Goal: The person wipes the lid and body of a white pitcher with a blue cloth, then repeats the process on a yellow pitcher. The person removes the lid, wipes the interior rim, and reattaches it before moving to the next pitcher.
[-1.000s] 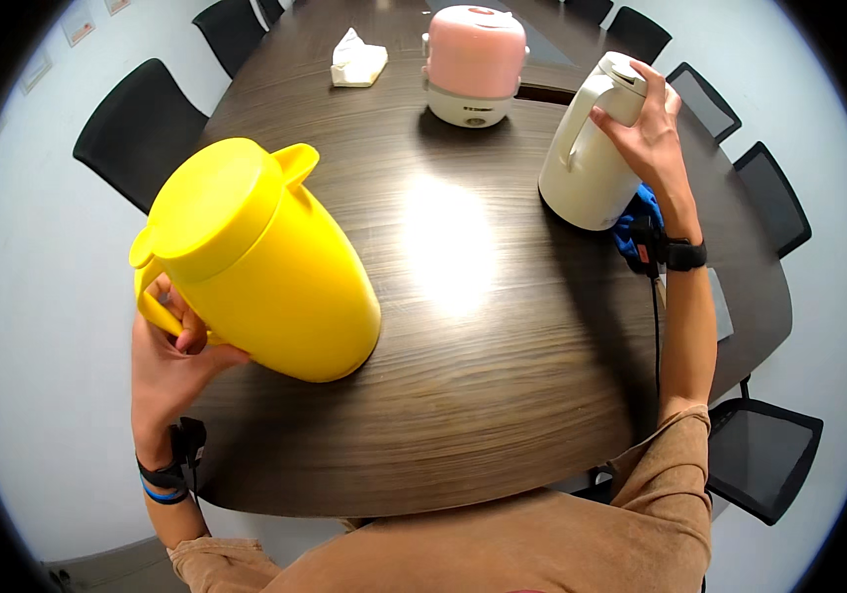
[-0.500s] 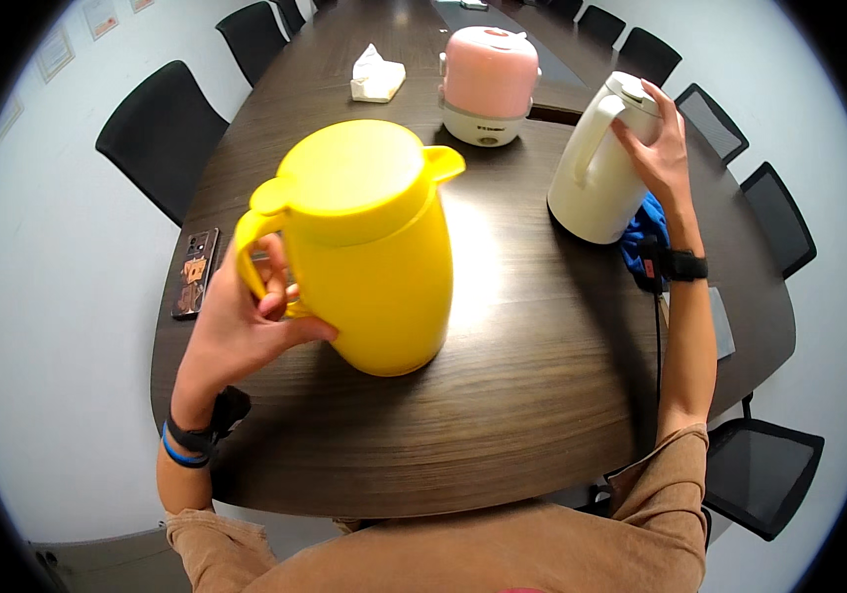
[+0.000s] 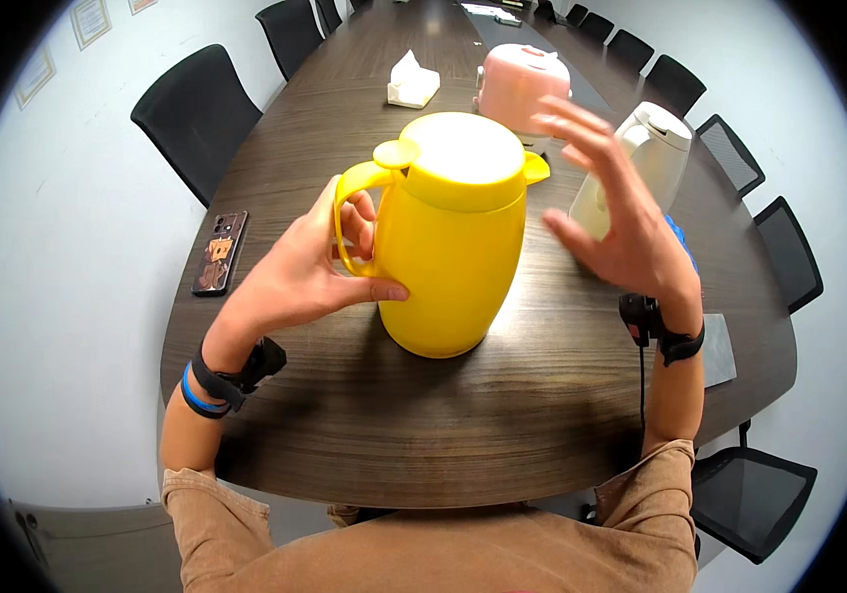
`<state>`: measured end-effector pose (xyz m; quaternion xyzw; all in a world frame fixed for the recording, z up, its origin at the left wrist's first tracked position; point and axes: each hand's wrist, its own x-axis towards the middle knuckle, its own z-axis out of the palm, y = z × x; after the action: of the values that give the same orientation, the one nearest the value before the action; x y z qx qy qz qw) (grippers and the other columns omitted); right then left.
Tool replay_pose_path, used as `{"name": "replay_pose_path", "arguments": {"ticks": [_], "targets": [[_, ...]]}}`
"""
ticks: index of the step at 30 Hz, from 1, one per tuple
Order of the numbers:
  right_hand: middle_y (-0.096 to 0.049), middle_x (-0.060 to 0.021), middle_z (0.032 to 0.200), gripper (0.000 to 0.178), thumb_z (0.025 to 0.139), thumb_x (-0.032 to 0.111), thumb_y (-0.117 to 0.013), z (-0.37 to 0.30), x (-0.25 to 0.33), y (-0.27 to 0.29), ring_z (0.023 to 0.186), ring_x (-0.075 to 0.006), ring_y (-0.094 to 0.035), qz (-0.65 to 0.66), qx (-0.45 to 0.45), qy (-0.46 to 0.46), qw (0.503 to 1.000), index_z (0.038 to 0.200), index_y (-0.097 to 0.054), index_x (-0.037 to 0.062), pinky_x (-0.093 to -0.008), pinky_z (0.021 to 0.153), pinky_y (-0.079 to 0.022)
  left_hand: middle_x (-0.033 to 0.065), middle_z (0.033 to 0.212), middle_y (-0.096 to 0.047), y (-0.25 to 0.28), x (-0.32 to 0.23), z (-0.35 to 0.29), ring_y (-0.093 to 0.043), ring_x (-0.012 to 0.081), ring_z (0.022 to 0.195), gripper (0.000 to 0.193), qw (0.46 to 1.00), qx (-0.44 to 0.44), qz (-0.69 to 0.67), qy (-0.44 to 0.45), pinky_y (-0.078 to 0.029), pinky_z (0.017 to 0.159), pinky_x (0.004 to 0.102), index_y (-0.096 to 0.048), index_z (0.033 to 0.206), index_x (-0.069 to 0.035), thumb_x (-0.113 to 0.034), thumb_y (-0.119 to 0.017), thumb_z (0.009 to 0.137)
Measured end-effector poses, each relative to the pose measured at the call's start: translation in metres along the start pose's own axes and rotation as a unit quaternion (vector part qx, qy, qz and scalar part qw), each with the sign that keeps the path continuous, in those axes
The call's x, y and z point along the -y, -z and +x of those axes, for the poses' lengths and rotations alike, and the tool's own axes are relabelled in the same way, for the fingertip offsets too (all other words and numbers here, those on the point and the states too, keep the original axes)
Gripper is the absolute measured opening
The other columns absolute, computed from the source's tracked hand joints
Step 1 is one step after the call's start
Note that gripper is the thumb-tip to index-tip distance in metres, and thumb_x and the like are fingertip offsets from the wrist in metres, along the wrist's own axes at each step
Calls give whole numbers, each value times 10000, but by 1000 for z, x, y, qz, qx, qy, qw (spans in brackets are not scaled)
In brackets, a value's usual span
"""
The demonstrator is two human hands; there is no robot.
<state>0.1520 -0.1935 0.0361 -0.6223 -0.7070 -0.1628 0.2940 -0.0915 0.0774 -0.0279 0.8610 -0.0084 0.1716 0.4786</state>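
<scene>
A yellow thermos jug [image 3: 453,247] is upright at the middle of the near table, its handle to the left and its spout to the right. My left hand [image 3: 320,262] grips that handle, fingers through the loop and thumb against the body. My right hand [image 3: 621,203] is raised in the air right of the yellow jug, fingers apart and slightly blurred, with nothing in it. Behind this hand stands a white thermos jug [image 3: 663,148], partly hidden by it. Something blue [image 3: 682,242] shows a little beside the white jug's base.
Beyond the yellow jug is a pink lunch-box cooker [image 3: 517,84]. A tissue pack [image 3: 414,82] lies farther back. At the left table edge rests a phone [image 3: 220,254]; a grey flat item [image 3: 718,348] lies at the right edge. Black chairs [image 3: 201,119] line the dark wooden table [image 3: 423,435].
My right hand has let go of the white jug and moved left, toward the yellow one. The yellow jug has shifted right relative to the phone, still in my left hand. The view has shifted.
</scene>
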Motion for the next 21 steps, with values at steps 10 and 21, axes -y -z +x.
{"name": "replay_pose_path", "arguments": {"ticks": [10,21], "targets": [[-683,-138,1517,759,927,196,-921,9,34,-2,1220,-311,-734,-4,45,-38,998,1621,-618,143,-375,941,-673,120,1394,-737,28,-46,41,-757,269,1263,815,975,-78,140,-154,-620,1154,446,-518,1662,-119,-243,-926,968],[-754,-134,1342,529,997,317,-868,5,-29,-13,1098,-244,-812,75,-27,15,997,1421,-685,58,-352,948,-682,194,1493,-739,28,-52,39,-730,364,1373,560,930,-46,290,-221,-613,1156,471,-736,1490,-57,-109,-906,959]]}}
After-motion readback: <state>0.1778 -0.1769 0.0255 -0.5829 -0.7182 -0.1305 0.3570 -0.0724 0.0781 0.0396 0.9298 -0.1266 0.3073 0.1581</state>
